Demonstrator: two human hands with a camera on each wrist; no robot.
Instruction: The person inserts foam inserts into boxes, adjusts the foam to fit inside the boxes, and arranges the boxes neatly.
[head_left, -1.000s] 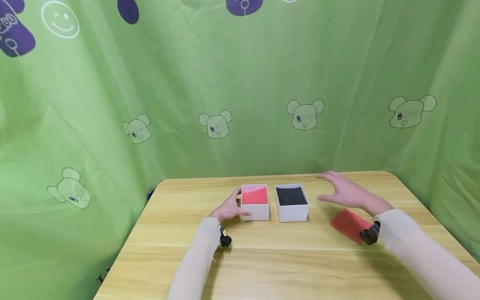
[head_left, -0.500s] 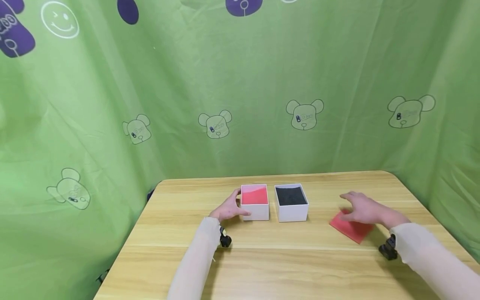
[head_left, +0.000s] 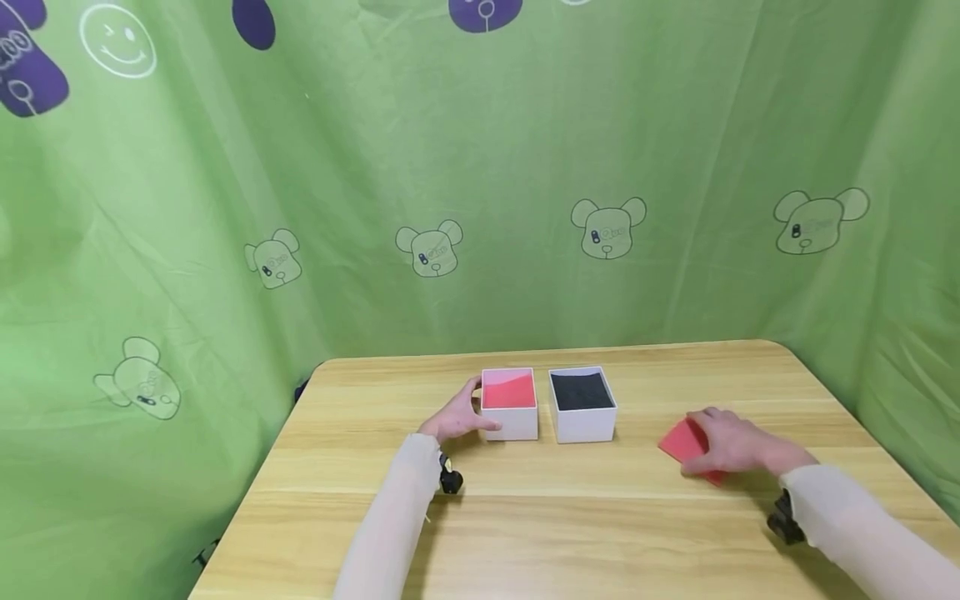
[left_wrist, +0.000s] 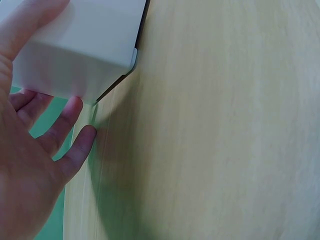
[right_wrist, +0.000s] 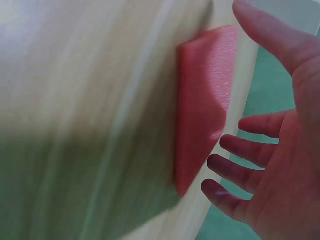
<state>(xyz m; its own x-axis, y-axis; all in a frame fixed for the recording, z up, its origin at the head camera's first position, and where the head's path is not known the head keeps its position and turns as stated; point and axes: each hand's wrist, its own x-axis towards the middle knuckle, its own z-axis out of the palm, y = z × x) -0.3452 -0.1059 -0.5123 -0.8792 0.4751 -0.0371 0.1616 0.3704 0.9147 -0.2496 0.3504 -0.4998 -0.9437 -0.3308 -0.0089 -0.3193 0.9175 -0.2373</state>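
My left hand (head_left: pixel 459 417) grips the left side of a white box (head_left: pixel 512 423), thumb on its front wall and fingers along its side. The left wrist view shows the thumb lying across one wall, some fingertips against another. Inside this lidless box lies a red piece (head_left: pixel 510 393) like the loose one. At the right, my right hand (head_left: pixel 731 442) hovers over a flat red foam-like pad (head_left: pixel 681 442) on the table and partly hides it. In the right wrist view its thumb and fingers are spread, with the pad (right_wrist: pixel 202 105) beyond the fingertips.
A second white box (head_left: pixel 586 426) with a black sheet (head_left: pixel 582 392) inside stands just right of the first. Both are on the wooden table (head_left: pixel 555 533), toward its far edge. A green printed curtain (head_left: pixel 510 150) hangs behind and at both sides.
My right hand has moved from beside the black-filled box to the right and toward me, down over the red pad. My left hand and both boxes have stayed where they were.
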